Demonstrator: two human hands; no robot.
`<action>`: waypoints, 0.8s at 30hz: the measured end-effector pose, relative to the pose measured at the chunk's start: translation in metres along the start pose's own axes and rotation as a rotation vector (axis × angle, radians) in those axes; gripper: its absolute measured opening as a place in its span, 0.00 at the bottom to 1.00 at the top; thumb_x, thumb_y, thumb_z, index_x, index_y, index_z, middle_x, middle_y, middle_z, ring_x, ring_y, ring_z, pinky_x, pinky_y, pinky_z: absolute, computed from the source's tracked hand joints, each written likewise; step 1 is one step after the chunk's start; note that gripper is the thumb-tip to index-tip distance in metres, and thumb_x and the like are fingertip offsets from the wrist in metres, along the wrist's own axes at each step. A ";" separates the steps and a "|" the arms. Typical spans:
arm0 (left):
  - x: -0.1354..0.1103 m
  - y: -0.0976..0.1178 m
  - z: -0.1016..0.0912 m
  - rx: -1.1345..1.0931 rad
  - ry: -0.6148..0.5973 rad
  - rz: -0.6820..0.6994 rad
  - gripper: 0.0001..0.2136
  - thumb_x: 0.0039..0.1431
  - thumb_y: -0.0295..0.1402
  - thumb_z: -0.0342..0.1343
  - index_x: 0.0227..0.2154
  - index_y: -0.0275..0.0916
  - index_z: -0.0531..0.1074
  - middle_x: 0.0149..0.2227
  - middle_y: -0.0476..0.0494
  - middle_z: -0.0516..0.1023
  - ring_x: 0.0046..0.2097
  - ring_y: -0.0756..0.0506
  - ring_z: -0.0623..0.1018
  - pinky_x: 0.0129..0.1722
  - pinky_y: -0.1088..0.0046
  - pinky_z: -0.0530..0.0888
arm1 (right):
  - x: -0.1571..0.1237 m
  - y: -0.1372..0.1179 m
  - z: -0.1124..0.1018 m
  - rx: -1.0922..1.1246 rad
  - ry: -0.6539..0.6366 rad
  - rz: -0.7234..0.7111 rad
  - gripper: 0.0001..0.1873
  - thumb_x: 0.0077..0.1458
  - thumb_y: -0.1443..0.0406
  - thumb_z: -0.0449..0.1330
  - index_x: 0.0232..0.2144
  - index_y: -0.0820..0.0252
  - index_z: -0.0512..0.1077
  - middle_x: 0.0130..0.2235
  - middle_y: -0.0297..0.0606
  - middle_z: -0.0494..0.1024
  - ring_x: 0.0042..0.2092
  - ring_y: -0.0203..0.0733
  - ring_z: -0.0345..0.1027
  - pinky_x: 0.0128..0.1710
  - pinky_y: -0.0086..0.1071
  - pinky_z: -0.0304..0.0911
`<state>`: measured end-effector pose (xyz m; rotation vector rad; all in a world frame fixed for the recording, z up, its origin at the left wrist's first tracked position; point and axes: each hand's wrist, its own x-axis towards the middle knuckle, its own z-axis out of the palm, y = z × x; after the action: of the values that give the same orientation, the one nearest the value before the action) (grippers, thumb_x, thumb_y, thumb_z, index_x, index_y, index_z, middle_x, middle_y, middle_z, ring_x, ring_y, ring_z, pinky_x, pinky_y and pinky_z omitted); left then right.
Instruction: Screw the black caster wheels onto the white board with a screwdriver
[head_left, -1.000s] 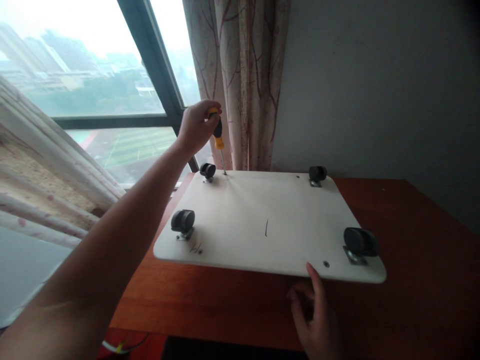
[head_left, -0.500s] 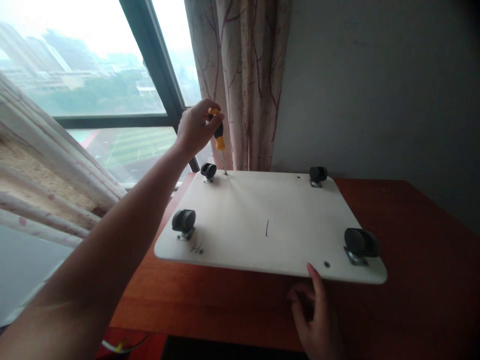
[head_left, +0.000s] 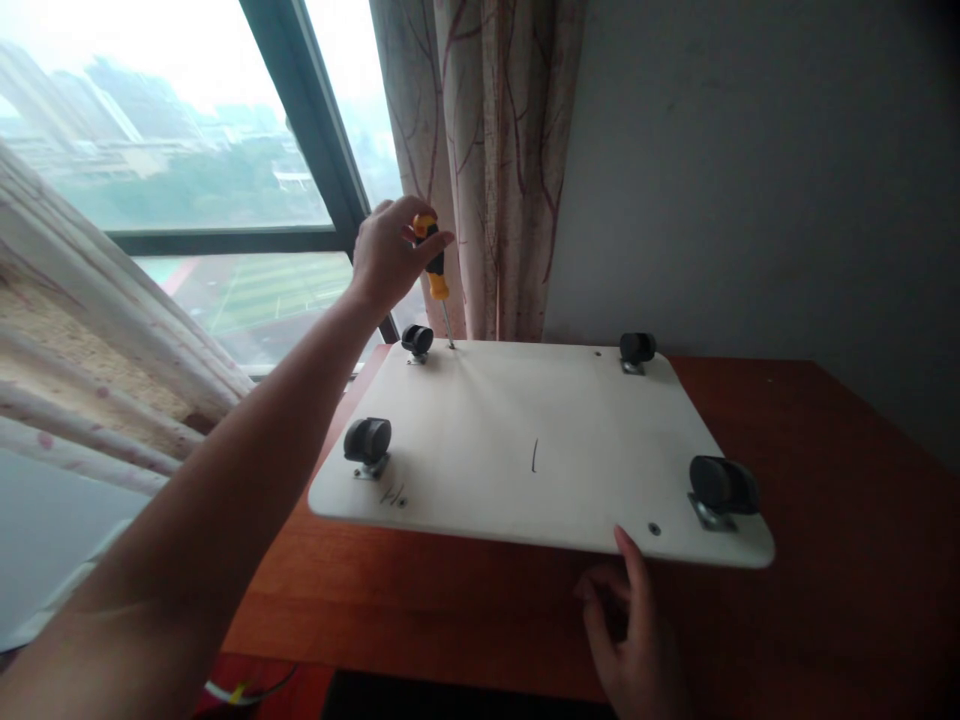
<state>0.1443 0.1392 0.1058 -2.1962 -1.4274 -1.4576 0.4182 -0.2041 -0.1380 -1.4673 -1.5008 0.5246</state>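
My left hand [head_left: 394,245] is closed around the yellow and black handle of a screwdriver [head_left: 436,270]. The screwdriver leans slightly, its tip on a screw [head_left: 451,346] near the back left edge of a white board [head_left: 480,430]. Black casters [head_left: 367,440] on metal plates stand wheels-up at the board's corners. At the front edge, my right hand [head_left: 630,625] has its index fingertip against the board, the other fingers loosely bent with nothing visible in them. Other screws [head_left: 654,529] sit in the board, and short pen marks [head_left: 534,455] show on its surface.
The board rests over a reddish-brown wooden table [head_left: 787,420]. Behind it hang patterned curtains [head_left: 499,170] beside a grey wall [head_left: 750,180]. A dark-framed window [head_left: 300,130] is at the left. A white cable [head_left: 229,692] lies at the lower left.
My left thumb has shifted slightly on the screwdriver handle, and the handle's top leans a little further left. The tip stays on the same screw. My right hand and the board look still.
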 end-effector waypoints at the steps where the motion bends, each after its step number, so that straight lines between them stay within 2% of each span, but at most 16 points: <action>1: 0.000 0.000 -0.001 0.004 0.010 -0.016 0.11 0.53 0.38 0.66 0.38 0.43 0.77 0.39 0.46 0.80 0.39 0.45 0.79 0.39 0.63 0.74 | 0.000 -0.001 0.000 0.009 0.008 0.021 0.31 0.68 0.57 0.54 0.67 0.63 0.55 0.34 0.42 0.83 0.34 0.41 0.81 0.32 0.27 0.75; 5: 0.002 -0.001 0.000 -0.043 0.010 -0.059 0.11 0.52 0.36 0.65 0.40 0.45 0.77 0.37 0.47 0.81 0.37 0.44 0.79 0.39 0.63 0.76 | -0.002 0.000 0.000 0.002 -0.023 -0.003 0.31 0.68 0.58 0.53 0.67 0.64 0.52 0.34 0.42 0.82 0.34 0.41 0.81 0.33 0.27 0.75; 7: 0.003 -0.001 0.002 -0.087 -0.018 -0.038 0.13 0.53 0.34 0.62 0.43 0.45 0.77 0.38 0.47 0.82 0.38 0.44 0.79 0.40 0.65 0.76 | -0.002 0.003 -0.002 -0.018 -0.037 -0.043 0.32 0.68 0.60 0.54 0.68 0.64 0.51 0.34 0.42 0.83 0.34 0.41 0.81 0.34 0.27 0.75; 10: 0.002 -0.001 0.003 -0.096 -0.040 0.000 0.11 0.55 0.31 0.58 0.42 0.44 0.77 0.40 0.46 0.82 0.41 0.43 0.80 0.42 0.66 0.76 | -0.001 0.006 -0.002 -0.035 -0.036 -0.061 0.32 0.67 0.61 0.54 0.68 0.64 0.50 0.35 0.43 0.83 0.34 0.41 0.81 0.32 0.26 0.75; 15: -0.001 0.002 0.001 -0.006 -0.024 -0.011 0.11 0.53 0.37 0.64 0.39 0.43 0.78 0.40 0.42 0.80 0.39 0.42 0.79 0.40 0.64 0.76 | 0.001 0.004 -0.002 -0.040 -0.030 -0.061 0.33 0.67 0.60 0.54 0.69 0.63 0.50 0.34 0.42 0.83 0.34 0.41 0.81 0.32 0.26 0.75; 18: 0.000 0.001 0.002 -0.020 -0.018 -0.030 0.12 0.52 0.37 0.65 0.40 0.44 0.78 0.38 0.44 0.80 0.37 0.43 0.79 0.39 0.64 0.76 | 0.000 0.001 -0.001 -0.023 -0.016 -0.043 0.32 0.68 0.58 0.54 0.68 0.62 0.52 0.34 0.41 0.83 0.33 0.41 0.80 0.32 0.27 0.75; 21: 0.003 -0.004 0.007 -0.135 -0.078 0.003 0.14 0.56 0.31 0.60 0.47 0.44 0.75 0.40 0.45 0.81 0.38 0.44 0.80 0.40 0.66 0.77 | -0.001 0.001 0.000 -0.011 0.008 0.000 0.32 0.68 0.56 0.54 0.68 0.61 0.53 0.34 0.41 0.83 0.33 0.41 0.81 0.32 0.27 0.75; 24: 0.002 -0.006 0.011 -0.173 -0.136 0.044 0.15 0.58 0.29 0.56 0.48 0.42 0.74 0.40 0.44 0.80 0.41 0.44 0.80 0.43 0.65 0.77 | -0.001 0.003 -0.001 -0.004 -0.010 -0.009 0.32 0.67 0.57 0.54 0.68 0.62 0.53 0.35 0.41 0.83 0.33 0.41 0.81 0.31 0.26 0.75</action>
<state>0.1469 0.1498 0.0994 -2.4572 -1.3272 -1.4950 0.4201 -0.2046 -0.1407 -1.4625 -1.5159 0.5244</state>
